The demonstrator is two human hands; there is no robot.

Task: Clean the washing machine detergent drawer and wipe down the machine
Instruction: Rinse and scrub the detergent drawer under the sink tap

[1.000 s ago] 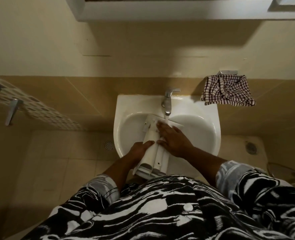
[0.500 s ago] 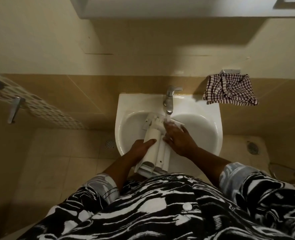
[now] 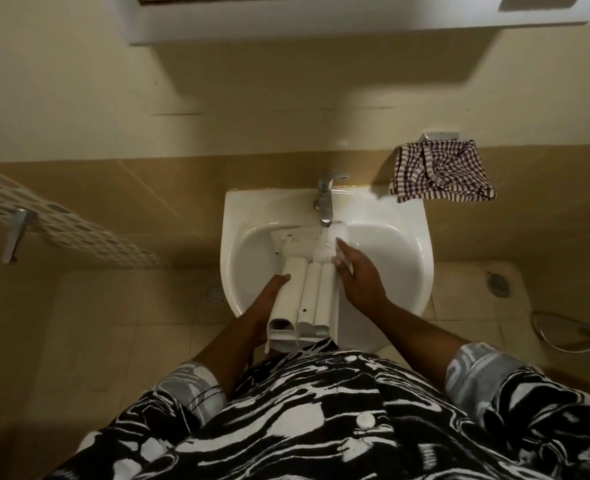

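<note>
The white detergent drawer lies lengthwise over the white sink, underside up, its far end under the tap. Water runs from the tap onto the drawer's far end. My left hand grips the drawer's left side from below, thumb on top. My right hand rests on the drawer's right edge with fingers stretched forward toward the wet far end.
A checked cloth hangs from a wall holder right of the sink. A floor drain sits left of the basin, another drain to the right. A hose lies on the floor at the right.
The drawer has turned straighter in the basin, its far end now under the running water. My right hand slid from the drawer's middle to its right edge.
</note>
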